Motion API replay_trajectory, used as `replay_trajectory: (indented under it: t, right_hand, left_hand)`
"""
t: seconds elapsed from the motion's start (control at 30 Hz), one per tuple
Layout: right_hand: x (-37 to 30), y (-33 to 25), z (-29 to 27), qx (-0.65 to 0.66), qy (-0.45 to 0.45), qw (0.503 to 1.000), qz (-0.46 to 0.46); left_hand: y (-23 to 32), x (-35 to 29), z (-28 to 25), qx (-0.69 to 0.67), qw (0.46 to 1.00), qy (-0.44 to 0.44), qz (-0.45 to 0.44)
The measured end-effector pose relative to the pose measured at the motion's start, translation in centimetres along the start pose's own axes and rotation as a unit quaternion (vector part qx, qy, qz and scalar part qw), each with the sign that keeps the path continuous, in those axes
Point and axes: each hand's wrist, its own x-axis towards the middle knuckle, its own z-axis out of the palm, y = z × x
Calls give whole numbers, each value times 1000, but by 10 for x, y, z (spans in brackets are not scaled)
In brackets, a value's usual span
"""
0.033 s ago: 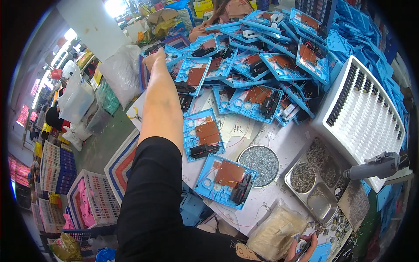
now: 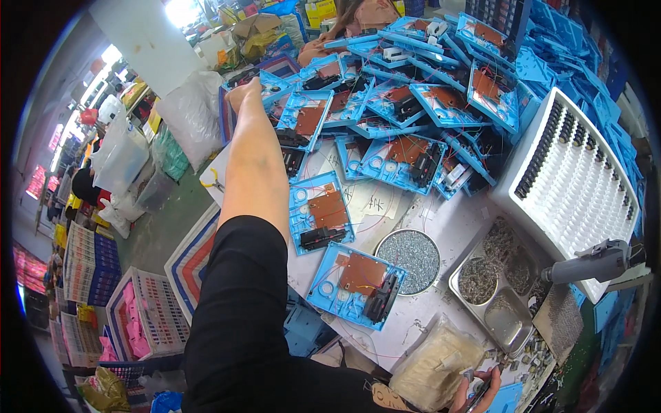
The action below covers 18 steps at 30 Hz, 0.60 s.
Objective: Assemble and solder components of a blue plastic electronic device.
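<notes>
Head view: blue tray at far left edge of heaped pile, under left hand, fingers curled onto its rim, grip unconfirmed. Right hand well apart, low, pinching small dark part.

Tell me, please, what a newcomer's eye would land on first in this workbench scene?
First, the heap of blue plastic panels with brown boards, piled across the far side of the table. Next, the left hand, stretched out to the heap's left edge on a long bare forearm. Nearer, a round dish of small screws sits beside a metal compartment tray, and the right hand is at the lower edge by a clear bag.
</notes>
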Motion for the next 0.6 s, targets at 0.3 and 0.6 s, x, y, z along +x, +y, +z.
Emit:
replay_trajectory:
  t: [0.3, 0.6]
  right_hand:
    - [-12, 32, 3, 138, 22, 984, 113]
    - [-14, 33, 9, 192, 42, 969, 148]
  left_hand:
    - [-16, 41, 19, -1, 999, 29, -33]
    - [-13, 45, 12, -4, 998, 33, -44]
